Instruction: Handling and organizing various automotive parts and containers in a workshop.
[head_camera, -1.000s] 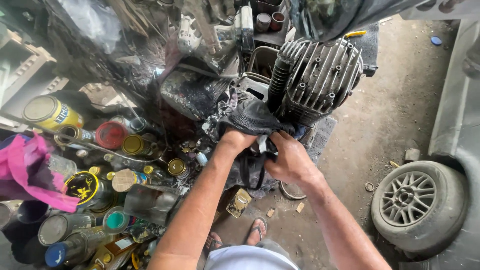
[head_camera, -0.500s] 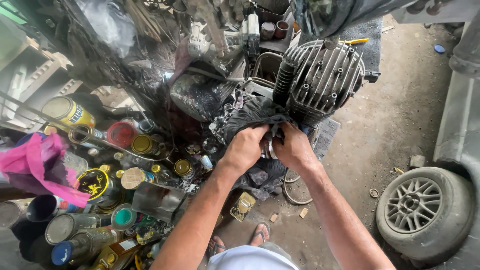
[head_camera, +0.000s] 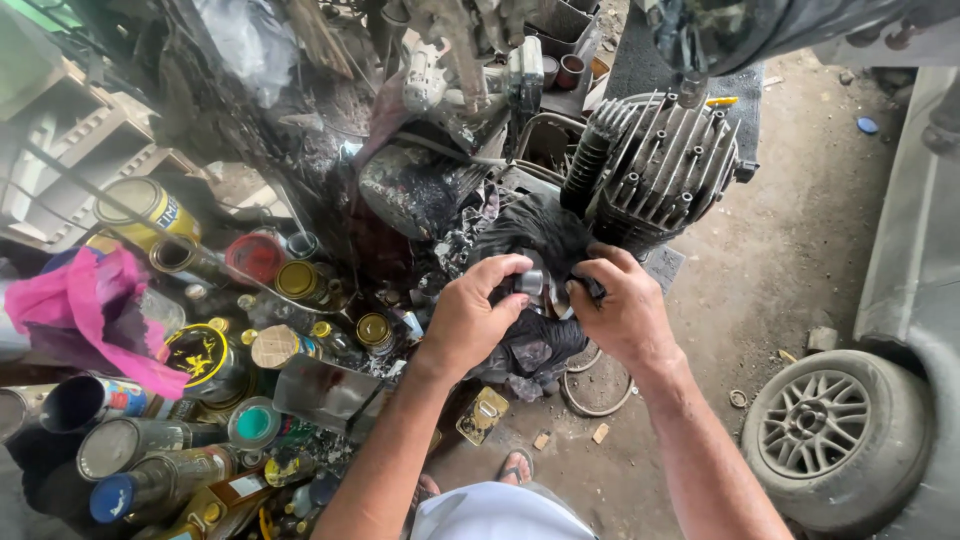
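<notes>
Both hands have come closer together since the earlier frame. Left hand (head_camera: 470, 320) and right hand (head_camera: 622, 312) — two hands — pinch one small metal part (head_camera: 532, 284) between them, wrapped in one black rag (head_camera: 540, 240). It sits just below one finned engine (head_camera: 660, 175). One wheel (head_camera: 825, 430) lies by the floor's right edge.

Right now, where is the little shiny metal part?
The metal part sits mid-frame, pinched between the left hand and right hand, under the finned engine.

Two hands, left (head_camera: 470, 320) and right (head_camera: 620, 310), are showing; one finned engine (head_camera: 660, 170), one wheel (head_camera: 825, 435), one pink rag (head_camera: 90, 300).
</notes>
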